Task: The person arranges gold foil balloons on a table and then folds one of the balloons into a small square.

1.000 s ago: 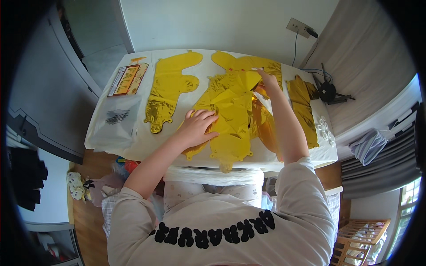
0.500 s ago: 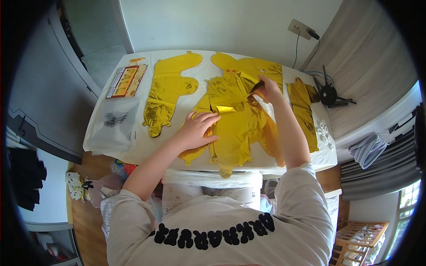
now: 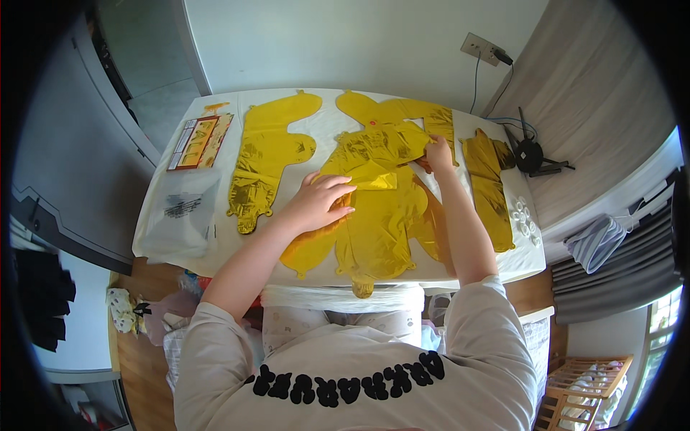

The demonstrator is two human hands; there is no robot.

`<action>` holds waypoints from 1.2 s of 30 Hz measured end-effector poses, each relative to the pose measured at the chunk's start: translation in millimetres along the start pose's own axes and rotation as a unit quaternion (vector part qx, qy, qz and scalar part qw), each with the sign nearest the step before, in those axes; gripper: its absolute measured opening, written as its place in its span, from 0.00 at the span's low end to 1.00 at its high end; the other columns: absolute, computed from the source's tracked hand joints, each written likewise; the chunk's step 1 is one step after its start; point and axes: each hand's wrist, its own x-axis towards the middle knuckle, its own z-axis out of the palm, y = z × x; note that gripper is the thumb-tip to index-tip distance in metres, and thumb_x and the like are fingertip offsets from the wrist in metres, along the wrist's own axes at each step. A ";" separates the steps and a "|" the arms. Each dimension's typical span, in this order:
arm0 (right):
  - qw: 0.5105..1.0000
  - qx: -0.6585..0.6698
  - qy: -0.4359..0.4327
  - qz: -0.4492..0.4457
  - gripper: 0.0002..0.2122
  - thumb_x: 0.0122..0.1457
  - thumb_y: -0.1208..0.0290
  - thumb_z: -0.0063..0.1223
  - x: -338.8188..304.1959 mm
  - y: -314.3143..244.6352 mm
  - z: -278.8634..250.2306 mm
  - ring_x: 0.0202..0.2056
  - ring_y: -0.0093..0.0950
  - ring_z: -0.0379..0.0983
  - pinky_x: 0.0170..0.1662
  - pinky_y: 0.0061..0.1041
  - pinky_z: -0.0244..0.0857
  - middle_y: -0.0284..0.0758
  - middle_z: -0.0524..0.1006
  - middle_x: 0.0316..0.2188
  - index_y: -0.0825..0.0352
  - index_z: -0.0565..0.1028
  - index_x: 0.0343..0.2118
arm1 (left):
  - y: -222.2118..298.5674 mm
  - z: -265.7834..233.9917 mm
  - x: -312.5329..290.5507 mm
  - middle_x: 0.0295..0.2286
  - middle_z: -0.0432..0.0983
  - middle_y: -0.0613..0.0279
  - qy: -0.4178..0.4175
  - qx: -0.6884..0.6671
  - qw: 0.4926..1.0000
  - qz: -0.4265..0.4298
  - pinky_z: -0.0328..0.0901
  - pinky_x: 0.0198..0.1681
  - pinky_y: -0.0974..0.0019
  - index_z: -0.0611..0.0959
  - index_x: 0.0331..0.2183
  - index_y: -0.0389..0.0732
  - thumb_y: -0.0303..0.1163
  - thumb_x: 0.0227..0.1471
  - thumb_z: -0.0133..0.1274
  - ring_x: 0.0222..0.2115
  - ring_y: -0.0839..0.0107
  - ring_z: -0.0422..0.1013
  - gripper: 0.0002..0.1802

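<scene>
Straightening out, by all appearances, one flat gold foil balloon point(image 3: 377, 223), creased, spread over the near middle of a white-covered table point(image 3: 316, 123), right of a second, uncreased-edged balloon point(image 3: 260, 169). Left hand point(image 3: 316, 203): half open, thumb and fingers parted, resting on the foil's left side, no pinch visible; right hand point(image 3: 440, 152): fingers closed on its upper right edge. Next move, as judged: a light pull between the hands, easing the folded middle flat without tearing the film.
</scene>
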 end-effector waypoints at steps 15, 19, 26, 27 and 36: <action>0.991 0.017 -0.123 -0.052 0.25 0.64 0.68 0.54 -2.4 -34.0 4.3 0.39 0.35 0.79 0.45 0.30 0.73 0.45 0.80 0.44 0.65 0.67 0.63 | -14.2 -3.1 -0.9 0.63 0.67 0.57 -0.024 0.012 0.999 -0.040 0.41 0.72 0.44 0.76 0.60 0.46 0.49 0.61 0.56 0.64 0.62 0.63 0.30; 0.990 -0.020 -0.102 -0.098 0.25 0.65 0.66 0.52 -28.2 -47.4 -4.6 0.44 0.43 0.78 0.53 0.37 0.71 0.49 0.76 0.54 0.65 0.66 0.64 | -17.1 2.8 -3.4 0.64 0.66 0.56 -0.011 0.014 0.999 -0.027 0.40 0.73 0.44 0.79 0.57 0.45 0.47 0.62 0.55 0.66 0.63 0.59 0.27; 0.971 -0.111 -0.114 -0.180 0.27 0.68 0.65 0.50 -45.8 -22.6 -20.9 0.62 0.48 0.67 0.64 0.39 0.62 0.51 0.70 0.62 0.67 0.61 0.68 | -15.0 0.9 16.0 0.67 0.61 0.57 -0.063 0.064 0.996 -0.028 0.34 0.74 0.43 0.74 0.62 0.47 0.42 0.65 0.50 0.71 0.63 0.48 0.26; 0.971 -0.111 -0.112 -0.179 0.27 0.68 0.65 0.50 -45.8 -21.1 -21.0 0.62 0.48 0.67 0.64 0.39 0.62 0.51 0.70 0.62 0.67 0.61 0.68 | -16.5 0.7 19.7 0.67 0.60 0.57 -0.073 0.064 0.995 -0.026 0.34 0.74 0.43 0.73 0.63 0.48 0.41 0.65 0.50 0.71 0.62 0.48 0.27; 0.973 -0.023 -0.064 -0.220 0.27 0.67 0.68 0.51 -44.1 -7.0 -14.2 0.62 0.48 0.68 0.63 0.37 0.62 0.50 0.72 0.61 0.64 0.61 0.69 | -20.0 9.4 36.4 0.69 0.57 0.65 -0.098 0.016 0.995 -0.019 0.29 0.75 0.45 0.70 0.65 0.52 0.37 0.65 0.48 0.72 0.67 0.46 0.28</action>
